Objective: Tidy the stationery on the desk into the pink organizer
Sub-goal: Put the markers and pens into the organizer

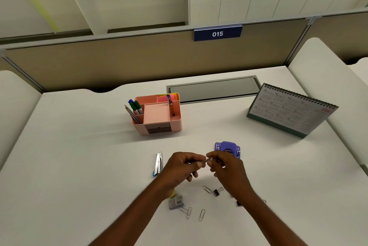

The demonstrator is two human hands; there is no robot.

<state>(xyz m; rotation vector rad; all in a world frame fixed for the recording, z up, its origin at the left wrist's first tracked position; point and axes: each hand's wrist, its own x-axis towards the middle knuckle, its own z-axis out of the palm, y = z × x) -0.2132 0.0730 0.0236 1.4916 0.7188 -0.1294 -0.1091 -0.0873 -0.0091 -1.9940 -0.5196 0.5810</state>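
The pink organizer [161,120] stands mid-desk holding markers, pencils, a pen and sticky notes; its middle compartment is bare. In front of it, my left hand [182,167] and my right hand [227,168] meet above the desk, both pinching a small thin metal item [207,160], likely a paper clip. A purple hole punch [228,149] sits just behind my right hand. A metal utility knife [158,163] lies left of my left hand. Several paper clips [202,214], a black binder clip [217,192] and a small grey staple box [176,202] lie near my forearms.
A desk calendar [290,110] stands at the right. A grey cable hatch [214,89] lies behind the organizer, in front of the beige partition [119,62]. Another dark clip [238,203] peeks out by my right wrist.
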